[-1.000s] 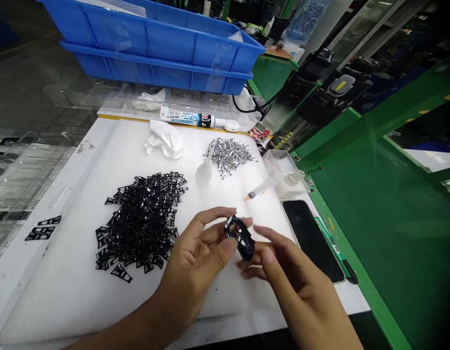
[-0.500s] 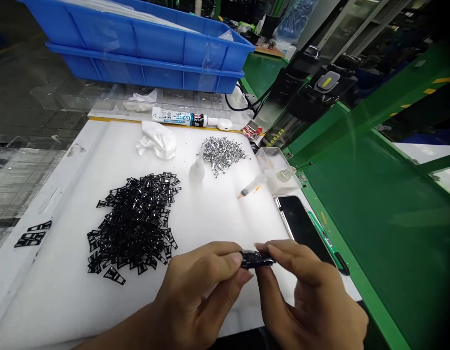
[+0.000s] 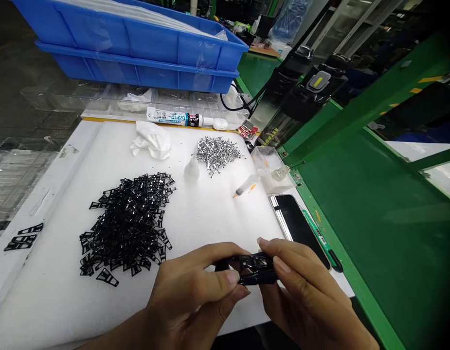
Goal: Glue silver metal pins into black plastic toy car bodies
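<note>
"Where's the piece, and what are your fingers doing?"

"The glossy black part (image 3: 257, 268) is up between my hands at the near side, right of the middle. My left hand (image 3: 197, 287) pinches its left end, thumb on the near side. The fingers of my right hand (image 3: 310, 289) grasp its right end; their undersides I can't see."

"How would you handle it well?"

"Light, even pressure from both ends, I'd say: a slim piece like this could flex or skid if one side squeezes harder. I'd rest the thumbs on the edges, so the shine isn't smudged. And I'd work above the white foam pad (image 3: 206, 218), well apart from the heap of small black frames (image 3: 126, 223) at the left, where a dropped part could be hard to pick out."
</note>
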Available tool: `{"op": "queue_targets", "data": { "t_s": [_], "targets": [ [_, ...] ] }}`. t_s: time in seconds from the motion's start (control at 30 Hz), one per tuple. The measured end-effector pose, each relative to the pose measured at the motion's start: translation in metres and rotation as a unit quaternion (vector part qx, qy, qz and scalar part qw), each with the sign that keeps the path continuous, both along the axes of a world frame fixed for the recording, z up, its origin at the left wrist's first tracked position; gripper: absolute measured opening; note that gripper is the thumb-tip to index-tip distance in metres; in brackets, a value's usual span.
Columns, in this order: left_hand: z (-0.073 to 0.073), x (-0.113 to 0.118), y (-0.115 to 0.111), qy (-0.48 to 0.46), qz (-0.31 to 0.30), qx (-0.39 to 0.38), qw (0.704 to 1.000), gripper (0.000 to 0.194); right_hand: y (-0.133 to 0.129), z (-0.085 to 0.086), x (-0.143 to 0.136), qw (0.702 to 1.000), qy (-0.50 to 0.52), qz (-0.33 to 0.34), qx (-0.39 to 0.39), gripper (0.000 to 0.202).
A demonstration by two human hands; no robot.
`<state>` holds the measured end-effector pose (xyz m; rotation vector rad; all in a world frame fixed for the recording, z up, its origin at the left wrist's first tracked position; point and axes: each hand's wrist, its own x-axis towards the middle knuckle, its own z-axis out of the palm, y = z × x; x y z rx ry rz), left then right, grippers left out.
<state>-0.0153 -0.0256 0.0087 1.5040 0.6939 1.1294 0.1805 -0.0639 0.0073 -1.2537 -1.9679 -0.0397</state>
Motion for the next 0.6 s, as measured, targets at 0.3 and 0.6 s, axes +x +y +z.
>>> {"op": "queue_targets", "data": {
  "t_s": [0.3, 0.6],
  "targets": [
    [-0.007, 0.004, 0.003, -0.050, -0.004, 0.012, 0.999, 0.054, 0.003, 0.007, 0.007, 0.999, -0.033, 0.034, 0.013, 0.045],
    [-0.012, 0.004, -0.002, -0.039, -0.023, -0.091, 0.995, 0.026, 0.009, 0.003, -0.004, 0.999, -0.040, -0.006, 0.012, 0.025]
  ]
}}
